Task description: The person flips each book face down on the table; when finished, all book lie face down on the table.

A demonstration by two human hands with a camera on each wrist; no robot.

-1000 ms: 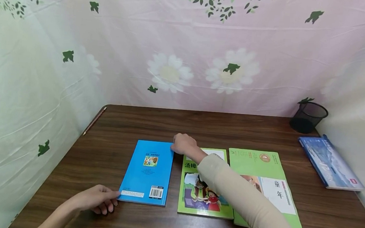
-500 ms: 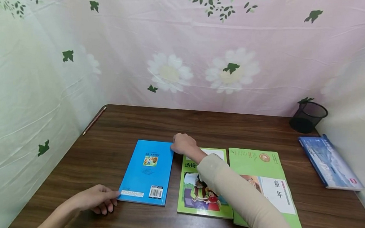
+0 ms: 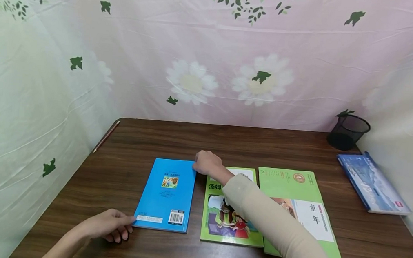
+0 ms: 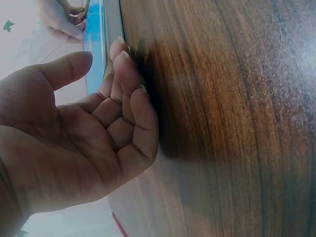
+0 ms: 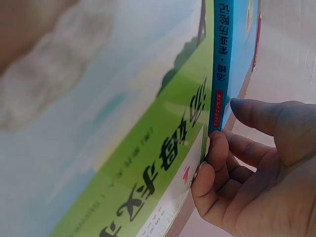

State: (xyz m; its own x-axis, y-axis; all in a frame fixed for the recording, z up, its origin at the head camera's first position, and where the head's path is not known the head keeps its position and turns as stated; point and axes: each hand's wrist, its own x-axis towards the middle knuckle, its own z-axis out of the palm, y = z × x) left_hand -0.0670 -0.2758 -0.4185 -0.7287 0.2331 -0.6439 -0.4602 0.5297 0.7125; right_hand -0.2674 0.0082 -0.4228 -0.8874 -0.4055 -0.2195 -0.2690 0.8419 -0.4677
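Note:
A blue book (image 3: pixel 168 199) lies back cover up on the brown table, with a barcode near its lower edge. My left hand (image 3: pixel 107 225) pinches its near left corner, thumb on the cover and the other fingers curled by the edge. At the far right corner my right hand (image 3: pixel 208 164) grips the same book. In the right wrist view its thumb (image 5: pixel 256 116) is on the blue side and the fingers curl at the end of the spine (image 5: pixel 220 64). Under the right forearm lies a green picture-cover book (image 3: pixel 211 238), partly hidden by the sleeve.
A larger green book (image 3: pixel 287 178) lies right of the picture-cover book, partly covered by the sleeve (image 3: pixel 276 221). Farther right is a blue-and-white book (image 3: pixel 375 184). A black mesh pen holder (image 3: pixel 346 135) stands at the back right corner. A pencil (image 3: pixel 107 136) lies along the left edge.

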